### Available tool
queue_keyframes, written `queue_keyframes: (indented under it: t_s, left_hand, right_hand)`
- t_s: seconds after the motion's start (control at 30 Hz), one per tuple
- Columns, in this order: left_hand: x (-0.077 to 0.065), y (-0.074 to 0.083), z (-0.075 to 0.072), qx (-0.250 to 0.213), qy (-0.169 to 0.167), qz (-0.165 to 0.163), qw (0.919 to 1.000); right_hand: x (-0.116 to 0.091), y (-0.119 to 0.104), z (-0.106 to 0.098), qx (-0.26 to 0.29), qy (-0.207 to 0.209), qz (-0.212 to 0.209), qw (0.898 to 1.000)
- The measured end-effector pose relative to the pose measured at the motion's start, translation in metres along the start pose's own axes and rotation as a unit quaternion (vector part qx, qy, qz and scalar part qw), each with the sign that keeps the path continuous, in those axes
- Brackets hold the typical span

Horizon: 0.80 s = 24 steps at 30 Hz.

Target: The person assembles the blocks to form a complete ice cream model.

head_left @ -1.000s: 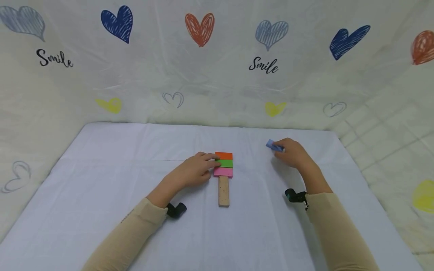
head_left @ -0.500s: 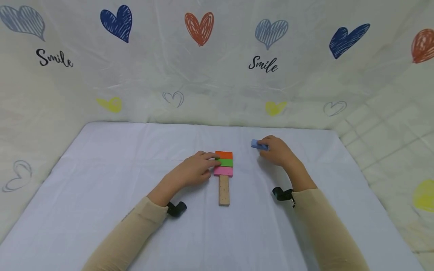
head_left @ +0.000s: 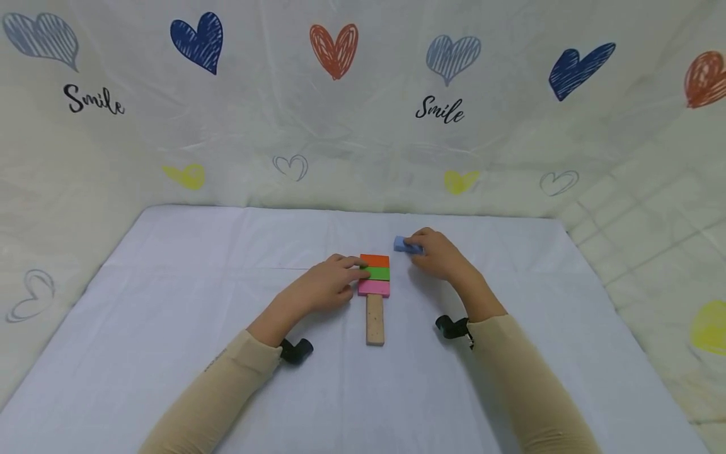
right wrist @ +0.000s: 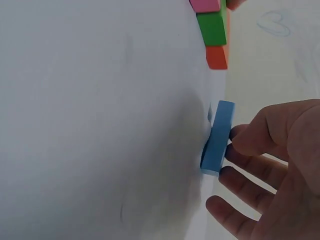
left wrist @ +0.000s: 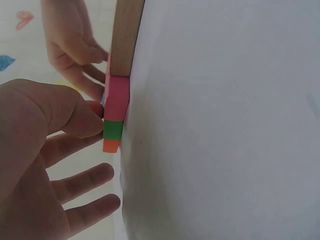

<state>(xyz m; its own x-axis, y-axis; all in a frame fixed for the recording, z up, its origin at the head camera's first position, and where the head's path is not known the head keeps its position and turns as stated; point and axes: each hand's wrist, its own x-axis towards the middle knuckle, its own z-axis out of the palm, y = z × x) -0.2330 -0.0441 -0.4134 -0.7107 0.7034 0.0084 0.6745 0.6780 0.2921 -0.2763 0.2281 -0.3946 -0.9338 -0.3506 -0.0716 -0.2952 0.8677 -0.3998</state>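
Observation:
On the white cloth, an orange block, a green block and a pink block lie flat in a row, touching. A plain wooden strip extends from the pink block toward the person. My left hand rests its fingertips on the left ends of the orange and green blocks; its other fingers spread loosely in the left wrist view. To the upper right, my right hand pinches a blue block between thumb and fingers. The blue block is apart from the row, just beyond the orange block.
A white cloth covers the table. Behind it hangs a pale curtain printed with hearts and "Smile". Small black cameras sit at both wrists.
My right hand has carried the blue block leftward, closer to the row's far end, and the block has turned more level. The left hand and the row have stayed put.

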Motion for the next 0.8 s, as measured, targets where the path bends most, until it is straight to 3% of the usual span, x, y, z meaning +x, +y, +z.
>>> queue_keyframes:
  t_s: [0.8]
  left_hand:
    - [-0.001,0.000,0.001,-0.004,0.009,0.009,0.9999]
  right_hand:
    - [0.009,-0.030,0.012,0.010,-0.015,-0.077,0.997]
